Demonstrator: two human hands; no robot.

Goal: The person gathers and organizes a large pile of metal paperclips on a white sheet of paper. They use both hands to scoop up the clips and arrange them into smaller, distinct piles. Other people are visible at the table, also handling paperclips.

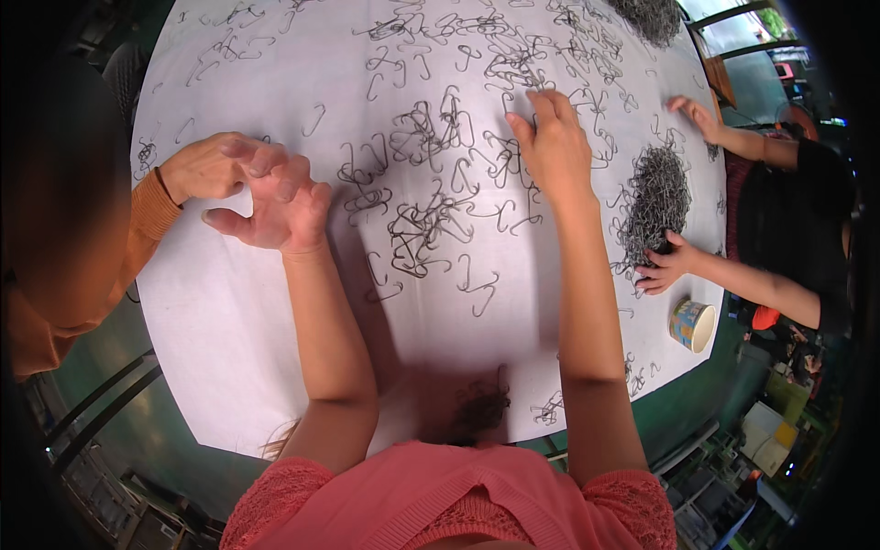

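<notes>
My left hand (282,203) is raised over the left side of the white table, its palm partly showing and its fingers bent and spread apart. I see nothing between them. My right hand (556,151) reaches forward with its fingers stretched out, thumb apart, beside dark wire hooks (509,156); whether the fingertips touch any hook I cannot tell. Between my arms lies a loose, tangled cluster of bent wire hooks (426,229). More hooks (518,55) are scattered beyond my right hand. A single hook (314,119) lies just past my left hand.
At the right, a co-worker's hands (667,263) are near a dense hook pile (658,197), with a paper cup (692,325) close by. Another person's hand (203,167) is right beside my left hand. A second pile (649,18) lies at the far right of the table (229,339).
</notes>
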